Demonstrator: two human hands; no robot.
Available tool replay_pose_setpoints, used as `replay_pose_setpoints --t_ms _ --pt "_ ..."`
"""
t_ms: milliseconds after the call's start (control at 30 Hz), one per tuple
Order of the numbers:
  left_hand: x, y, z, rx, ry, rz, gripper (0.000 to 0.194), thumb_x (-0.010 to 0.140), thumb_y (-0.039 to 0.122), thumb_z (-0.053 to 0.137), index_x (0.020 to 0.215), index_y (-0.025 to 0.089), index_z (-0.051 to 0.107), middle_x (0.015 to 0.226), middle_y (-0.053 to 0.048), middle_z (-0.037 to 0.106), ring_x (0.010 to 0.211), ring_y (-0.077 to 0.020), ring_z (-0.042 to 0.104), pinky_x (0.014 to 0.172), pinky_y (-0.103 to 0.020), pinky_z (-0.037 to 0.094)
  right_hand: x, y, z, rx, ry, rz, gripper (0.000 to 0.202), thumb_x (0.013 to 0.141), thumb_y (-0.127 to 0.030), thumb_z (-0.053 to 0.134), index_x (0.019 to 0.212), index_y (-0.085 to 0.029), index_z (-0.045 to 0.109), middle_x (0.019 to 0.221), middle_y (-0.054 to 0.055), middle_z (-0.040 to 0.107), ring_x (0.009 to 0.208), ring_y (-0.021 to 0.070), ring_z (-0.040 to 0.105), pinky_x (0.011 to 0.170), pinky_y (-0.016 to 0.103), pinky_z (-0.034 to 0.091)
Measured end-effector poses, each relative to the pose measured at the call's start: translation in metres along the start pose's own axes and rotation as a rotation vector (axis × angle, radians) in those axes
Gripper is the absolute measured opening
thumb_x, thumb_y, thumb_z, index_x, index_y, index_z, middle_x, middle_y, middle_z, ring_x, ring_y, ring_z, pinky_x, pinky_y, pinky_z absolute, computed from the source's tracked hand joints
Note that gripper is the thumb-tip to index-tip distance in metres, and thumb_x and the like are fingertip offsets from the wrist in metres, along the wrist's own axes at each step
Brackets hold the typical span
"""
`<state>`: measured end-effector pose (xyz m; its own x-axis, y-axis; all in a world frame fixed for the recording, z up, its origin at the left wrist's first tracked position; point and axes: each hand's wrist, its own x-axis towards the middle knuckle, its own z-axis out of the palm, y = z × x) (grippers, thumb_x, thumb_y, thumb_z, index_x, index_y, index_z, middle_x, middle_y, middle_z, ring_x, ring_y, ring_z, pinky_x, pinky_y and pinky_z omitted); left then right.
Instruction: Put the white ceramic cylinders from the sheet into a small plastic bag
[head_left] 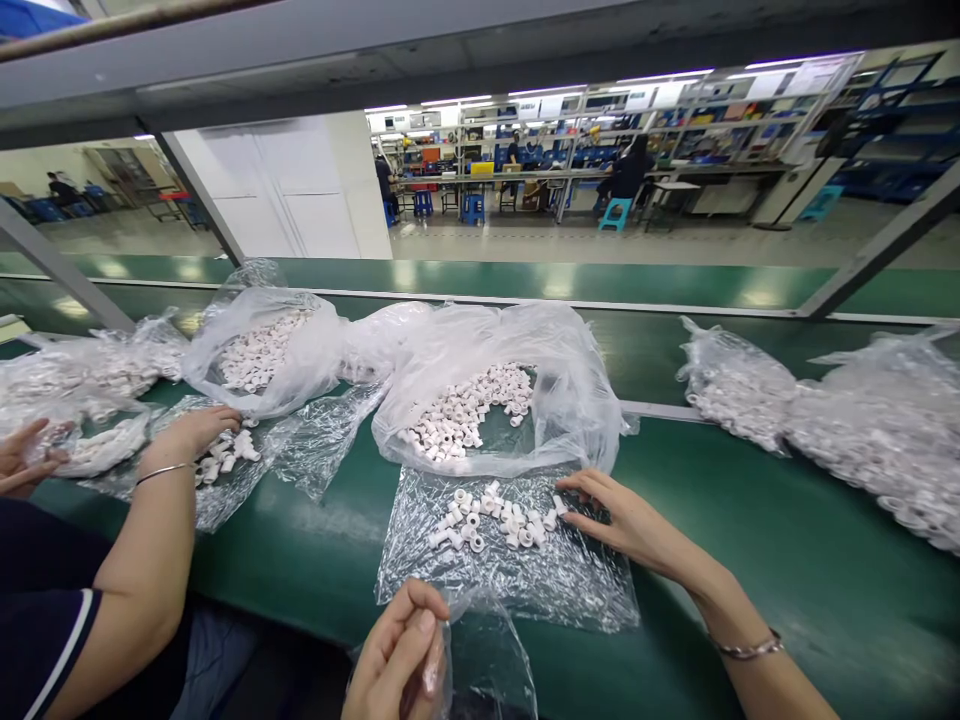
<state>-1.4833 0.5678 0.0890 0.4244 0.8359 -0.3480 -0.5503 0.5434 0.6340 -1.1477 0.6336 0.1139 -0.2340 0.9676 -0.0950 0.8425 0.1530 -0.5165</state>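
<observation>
Head view: right hand (626,520) touches white rings (495,520); left hand (397,655) pinches plastic bag (487,660).

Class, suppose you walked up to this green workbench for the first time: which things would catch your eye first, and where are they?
The heap of small white tube-shaped parts in an open clear plastic bag at the centre strikes first. Just below it, the right hand touches a smaller scatter of white parts on a flat clear plastic sheet, while the left hand pinches a small clear bag. At the left, a co-worker's hand rests on similar parts.
</observation>
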Motion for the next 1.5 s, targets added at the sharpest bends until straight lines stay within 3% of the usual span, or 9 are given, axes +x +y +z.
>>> replay_pose_setpoints --t_ms 533,1167,1300,1400,1500 --pt "0.001 -0.004 -0.001 -0.036 -0.008 0.019 0.027 0.087 0.044 0.070 0.088 0.017 0.063 0.053 0.008 0.045 0.034 0.0015 0.016 0.035 -0.015 0.014 0.002 -0.001 0.005 -0.001 -0.010 0.022 0.044 0.094 -0.057 0.053 0.132 -0.033 0.052 0.130 0.005 0.053 0.102 0.0257 0.060 0.080 0.036 0.054" --pt "0.002 -0.004 -0.003 0.005 -0.012 0.006 0.032 0.084 0.048 0.071 0.088 0.017 0.061 0.052 0.008 0.043 0.034 0.0010 0.017 0.036 -0.014 0.015 0.003 0.003 0.011 -0.036 -0.003 0.020 0.047 0.094 -0.057 0.052 0.134 -0.032 0.049 0.124 0.007 0.054 0.096 0.0271 0.061 0.073 0.036 0.053" --pt "0.003 -0.005 -0.004 -0.006 -0.016 0.009 0.033 0.084 0.048 0.071 0.089 0.017 0.061 0.053 0.008 0.044 0.033 0.0011 0.016 0.035 -0.015 0.015 0.005 0.003 0.012 -0.026 0.022 0.013 0.034 0.096 -0.054 0.051 0.117 -0.028 0.057 0.116 0.007 0.057 0.092 0.0253 0.059 0.074 0.037 0.050" --pt "0.002 -0.005 -0.005 -0.003 -0.014 0.002 0.034 0.084 0.049 0.071 0.089 0.017 0.061 0.053 0.008 0.045 0.032 0.0018 0.016 0.034 -0.015 0.013 0.004 -0.002 0.006 0.112 0.044 0.051 0.032 0.094 -0.055 0.053 0.103 -0.025 0.059 0.101 0.005 0.059 0.082 0.0224 0.056 0.071 0.036 0.049" --pt "0.002 -0.004 -0.005 0.007 -0.001 -0.011 0.035 0.084 0.051 0.071 0.089 0.017 0.060 0.054 0.008 0.045 0.032 0.0017 0.016 0.034 -0.015 0.014 0.001 -0.007 -0.003 0.461 0.065 0.071 0.032 0.096 -0.054 0.050 0.106 -0.024 0.057 0.096 0.006 0.058 0.082 0.0214 0.056 0.075 0.036 0.051"
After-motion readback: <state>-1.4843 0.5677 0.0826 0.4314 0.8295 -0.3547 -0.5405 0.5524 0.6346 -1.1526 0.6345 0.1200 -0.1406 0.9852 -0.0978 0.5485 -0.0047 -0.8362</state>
